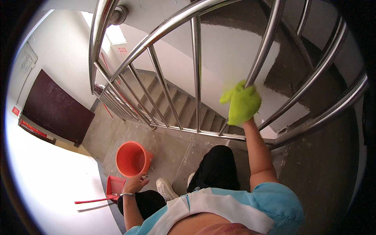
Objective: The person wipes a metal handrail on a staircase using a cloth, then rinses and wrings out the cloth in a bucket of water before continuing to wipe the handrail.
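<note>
A yellow-green cloth or mitt (241,106) covers my right hand (245,102), which is wrapped around a steel baluster (265,44) of the stair railing. Blur at its left edge hides whether it is a glove or a loose cloth. My left hand (135,182), bare and with a bracelet at the wrist, is beside my left knee with its fingers apart, holding nothing visible. Just beyond it stands an orange plastic bucket (147,158); its inside looks orange down to the bottom. Left of the hand lies a red dustpan (115,187) with a long red handle (91,201).
The curved steel handrail (164,28) and its balusters cross in front of me. Behind them, concrete stairs (179,102) lead down. A dark maroon door (58,107) is at the left, with a white wall (58,173) nearer me. My shoes rest on the concrete landing (170,149).
</note>
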{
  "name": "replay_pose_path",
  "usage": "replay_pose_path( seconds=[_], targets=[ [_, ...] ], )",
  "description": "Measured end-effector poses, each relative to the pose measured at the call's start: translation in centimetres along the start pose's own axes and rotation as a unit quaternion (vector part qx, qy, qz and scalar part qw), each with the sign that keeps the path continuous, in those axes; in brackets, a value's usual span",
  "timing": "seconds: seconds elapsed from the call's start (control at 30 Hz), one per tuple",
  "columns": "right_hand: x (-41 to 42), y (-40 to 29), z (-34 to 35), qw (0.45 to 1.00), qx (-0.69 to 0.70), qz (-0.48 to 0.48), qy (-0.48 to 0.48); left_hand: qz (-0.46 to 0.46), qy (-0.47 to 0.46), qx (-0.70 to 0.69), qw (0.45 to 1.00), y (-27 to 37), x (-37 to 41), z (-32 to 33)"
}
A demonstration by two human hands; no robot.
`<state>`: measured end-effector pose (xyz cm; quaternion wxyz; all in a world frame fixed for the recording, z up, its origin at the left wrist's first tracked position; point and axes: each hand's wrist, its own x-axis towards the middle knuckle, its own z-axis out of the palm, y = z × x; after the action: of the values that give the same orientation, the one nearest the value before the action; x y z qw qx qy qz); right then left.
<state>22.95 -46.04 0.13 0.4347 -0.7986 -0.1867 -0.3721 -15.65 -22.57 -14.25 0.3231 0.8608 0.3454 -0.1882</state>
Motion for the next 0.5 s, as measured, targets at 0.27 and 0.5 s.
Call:
replay_pose_path(
  seconds=[0.27, 0.5],
  targets=[
    [-17.6, 15.1, 7.5, 0.951, 0.179, 0.029, -0.252, 0.036, 0.013, -0.027, 0.999, -0.2, 0.1, 0.1],
    [-22.1, 22.2, 9.8, 0.891, 0.232, 0.2, -0.335, 0.047, 0.021, -0.014, 0.999, -1.1, 0.0, 0.5]
  ],
)
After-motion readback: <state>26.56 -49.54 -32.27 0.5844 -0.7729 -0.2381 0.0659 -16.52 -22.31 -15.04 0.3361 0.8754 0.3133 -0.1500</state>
